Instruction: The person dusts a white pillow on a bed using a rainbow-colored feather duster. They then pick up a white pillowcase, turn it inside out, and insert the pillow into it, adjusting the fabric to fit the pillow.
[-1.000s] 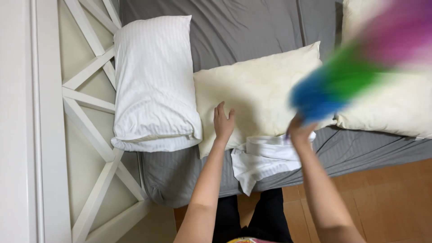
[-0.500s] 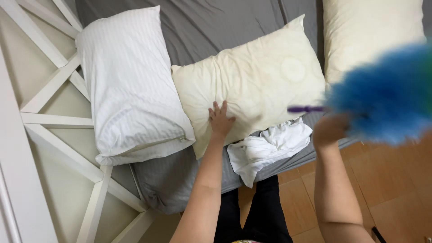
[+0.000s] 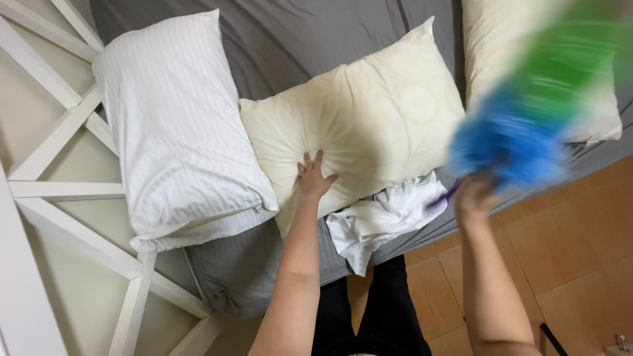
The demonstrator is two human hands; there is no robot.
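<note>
The left hand [image 3: 313, 177] lies flat, fingers apart, on the cream pillow [image 3: 359, 122], near its front edge. This pillow sits in the middle of the bed [image 3: 290, 43], close to the bed's front edge. Its long side runs left to right, tipped a bit — the right end points up toward the far side.

The right hand [image 3: 476, 196] is shut tight on the thin purple handle of a duster [image 3: 527, 112]. The duster is fluffy, blue near the hand and green at the tip. It points up and to the right, over the right pillow [image 3: 491, 39], and it is blurry.

Half a second ago the duster was all blue and pointed sideways to the right — now it stands up higher. The left hand has stayed on the pillow.

A striped white pillow [image 3: 175, 125] lies at the bed's left edge. A crumpled white cloth [image 3: 379, 221] hangs over the front edge. The sheet is grey and wrinkled.
</note>
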